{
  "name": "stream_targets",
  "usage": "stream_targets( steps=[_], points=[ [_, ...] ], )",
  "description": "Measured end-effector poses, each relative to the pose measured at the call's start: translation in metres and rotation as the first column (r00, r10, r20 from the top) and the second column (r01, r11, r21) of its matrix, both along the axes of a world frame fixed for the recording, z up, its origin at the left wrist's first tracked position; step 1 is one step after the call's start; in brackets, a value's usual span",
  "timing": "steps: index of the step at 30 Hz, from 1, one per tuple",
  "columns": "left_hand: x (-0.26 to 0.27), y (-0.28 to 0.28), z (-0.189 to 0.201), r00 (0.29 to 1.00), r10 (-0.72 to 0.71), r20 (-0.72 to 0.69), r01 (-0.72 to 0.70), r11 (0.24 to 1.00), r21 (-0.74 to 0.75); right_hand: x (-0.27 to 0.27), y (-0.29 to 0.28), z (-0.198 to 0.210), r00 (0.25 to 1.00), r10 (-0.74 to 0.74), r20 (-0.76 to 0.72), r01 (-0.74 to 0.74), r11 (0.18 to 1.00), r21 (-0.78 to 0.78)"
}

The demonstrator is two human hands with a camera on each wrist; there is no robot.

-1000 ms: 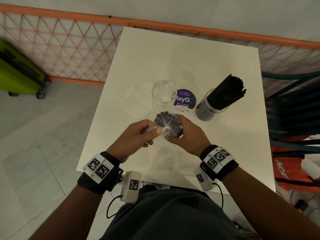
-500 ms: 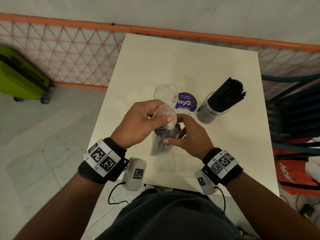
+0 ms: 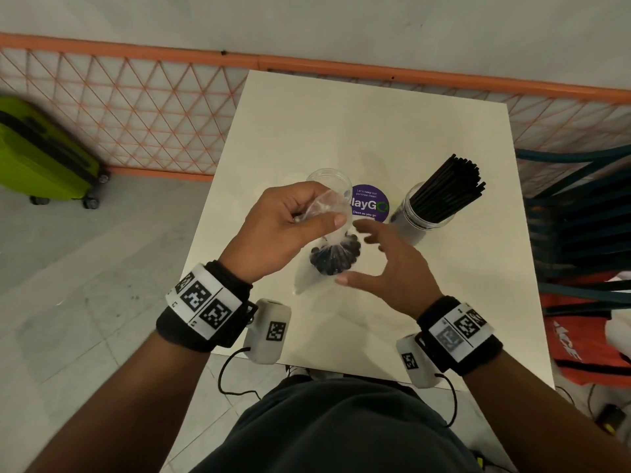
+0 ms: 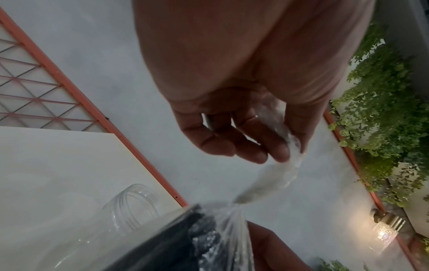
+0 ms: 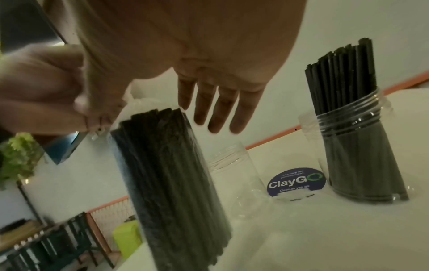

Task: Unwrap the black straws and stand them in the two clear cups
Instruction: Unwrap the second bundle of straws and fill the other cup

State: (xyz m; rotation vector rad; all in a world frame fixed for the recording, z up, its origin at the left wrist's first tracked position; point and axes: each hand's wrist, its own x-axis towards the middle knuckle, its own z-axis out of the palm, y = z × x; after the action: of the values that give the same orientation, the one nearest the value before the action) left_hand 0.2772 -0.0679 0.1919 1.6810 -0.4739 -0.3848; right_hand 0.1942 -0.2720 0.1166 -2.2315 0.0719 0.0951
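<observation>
Left hand pinching the twisted top of the clear plastic-wrapped bundle of black straws, upright on the white tabletop; right hand beside it, fingers spread.

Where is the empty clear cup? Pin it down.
In the head view, the empty clear cup stands mid-table, just left of the purple sticker, partly behind the left hand.
</observation>
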Motion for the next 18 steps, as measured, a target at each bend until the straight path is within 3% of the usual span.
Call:
stream_targets(
  steps=[2, 6, 12, 15, 18],
  points=[
    [0.002, -0.001, 0.003, 1.0, -0.001, 0.019, 0.001, 1.0, -0.006, 0.003, -0.005, 0.002, 0.994, -0.078, 0.071, 0.079, 0.997, -0.019],
    [0.006, 0.003, 0.011, 1.0, -0.004, 0.006, 0.004, 0.998, -0.06, 0.007, -0.023, 0.01, 0.966, -0.226, 0.125, 0.209, 0.969, 0.133],
    [0.011, 0.001, 0.012, 0.999, -0.021, 0.036, 0.023, 0.998, -0.058, 0.001, -0.005, 0.018, 0.991, -0.074, 0.114, 0.057, 0.988, 0.147],
    [0.01, -0.003, 0.011, 0.999, -0.045, 0.024, 0.047, 0.995, -0.085, 0.006, 0.01, 0.02, 0.999, 0.044, 0.007, -0.045, 0.986, 0.162],
    [0.003, -0.011, 0.012, 0.996, -0.087, 0.009, 0.087, 0.993, -0.075, 0.017, 0.031, 0.009, 0.986, 0.151, -0.069, -0.158, 0.981, -0.112]
  ],
)
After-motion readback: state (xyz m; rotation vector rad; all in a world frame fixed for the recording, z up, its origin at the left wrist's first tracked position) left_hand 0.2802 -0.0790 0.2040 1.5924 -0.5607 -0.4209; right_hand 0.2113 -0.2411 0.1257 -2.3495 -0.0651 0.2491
